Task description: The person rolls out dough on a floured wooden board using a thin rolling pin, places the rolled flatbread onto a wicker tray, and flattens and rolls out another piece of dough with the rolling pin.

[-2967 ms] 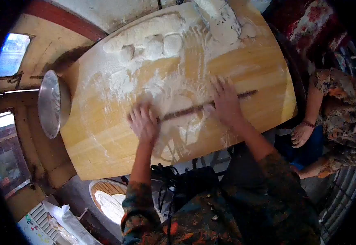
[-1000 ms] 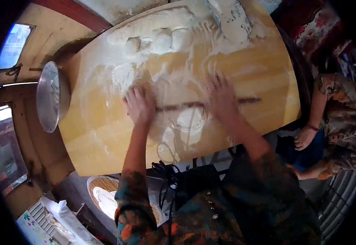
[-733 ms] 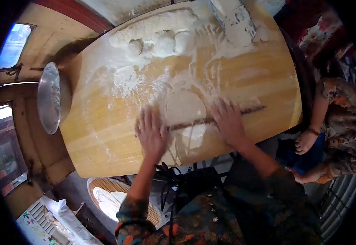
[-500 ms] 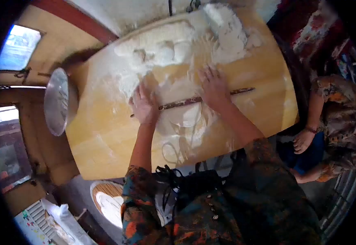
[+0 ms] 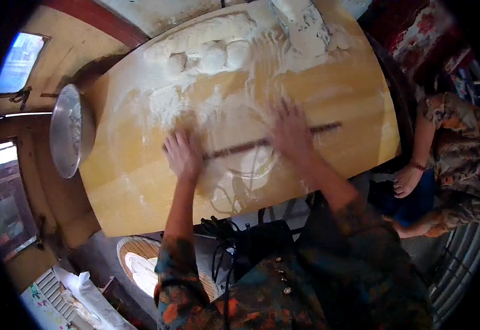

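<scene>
A thin dark rolling pin (image 5: 234, 149) lies slanted over a pale, flat piece of dough (image 5: 255, 163) on the floury wooden board (image 5: 135, 190). My left hand (image 5: 184, 154) rests palm down over the pin's left end, fingers stretched out and hiding that end. Farther right along the pin, my right hand (image 5: 292, 132) lies flat across it, its spread fingers pointing away from me and blurred by motion. The pin's right end sticks out past my right hand. Part of the dough is covered by the pin and shadow.
Dough lumps (image 5: 213, 58) sit in flour near the board's far edge, beside a white floury heap (image 5: 300, 30). Left of the board is a metal bowl (image 5: 66, 135). Below stands a woven tray (image 5: 124, 247) with white rounds. Another person's hand (image 5: 408, 179) is at right.
The pin and both hands have come nearer to me across the board. My left hand also sits farther left in view. The whole view has shifted slightly.
</scene>
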Available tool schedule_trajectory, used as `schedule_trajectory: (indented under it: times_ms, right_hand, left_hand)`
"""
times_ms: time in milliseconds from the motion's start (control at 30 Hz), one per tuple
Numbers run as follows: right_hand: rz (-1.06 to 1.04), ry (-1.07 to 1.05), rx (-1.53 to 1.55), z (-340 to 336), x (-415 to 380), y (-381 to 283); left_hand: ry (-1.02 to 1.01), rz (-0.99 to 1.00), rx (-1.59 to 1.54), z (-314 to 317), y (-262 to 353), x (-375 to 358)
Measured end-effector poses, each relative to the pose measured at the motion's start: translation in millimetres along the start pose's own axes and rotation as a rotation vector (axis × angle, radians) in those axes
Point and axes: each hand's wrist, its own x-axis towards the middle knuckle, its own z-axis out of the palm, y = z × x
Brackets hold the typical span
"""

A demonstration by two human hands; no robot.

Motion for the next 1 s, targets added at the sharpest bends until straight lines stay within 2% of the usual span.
schedule_trajectory:
  times_ms: [67,100,167,267,333,367,400,467,533,567,600,667,767,867,967,1000]
  right_hand:
    - [0.156,0.030,0.026,7,57,7]
    - [0.116,0.070,0.018,7,58,7]
    - [0.041,0.135,-0.005,6,47,10]
    - [-0.098,-0.050,0.046,-5,-33,3]
    - [-0.146,-0.170,-0.003,-8,-62,0]
    - [-0.102,-0.130,0.017,2,-53,1]
    - [-0.058,-0.090,0.038,1,-25,0]
    - [-0.011,0.035,0.069,2,28,11]
    - [0.008,0.139,0.116,22,61,19]
    - [-0.077,0.113,0.120,13,59,21]
    - [-0.167,0.077,0.129,4,48,23]
    - [-0.298,0.043,0.102,5,15,26]
    - [-0.340,0.030,0.027,17,-44,21]
    - [-0.240,-0.028,0.055,0,-69,4]
    - [-0.097,0.028,0.106,1,-39,-2]
    - [-0.078,0.057,0.096,1,-13,-2]
  left_hand:
    - [0.145,-0.002,-0.048,-1,7,33]
    - [0.215,-0.002,-0.075,-3,11,42]
    - [0.111,0.146,-0.049,-10,17,23]
    - [-0.030,0.292,0.006,-12,5,-56]
    - [-0.046,0.321,0.046,-11,2,-63]
    - [-0.063,0.339,0.064,-12,2,-69]
    - [-0.018,0.244,0.009,-11,6,-58]
    - [0.150,0.069,-0.108,-7,28,19]
    - [0.058,0.258,-0.328,15,39,51]
    - [-0.009,0.345,-0.434,26,46,54]
    - [-0.043,0.445,-0.470,-2,71,49]
    - [-0.113,0.364,-0.448,0,68,40]
    - [-0.422,0.110,-0.333,-27,51,-1]
    - [-0.209,0.006,-0.335,-24,22,-58]
    - [0.082,0.264,0.032,-7,-3,-44]
    - [0.065,0.155,0.000,-4,-4,-20]
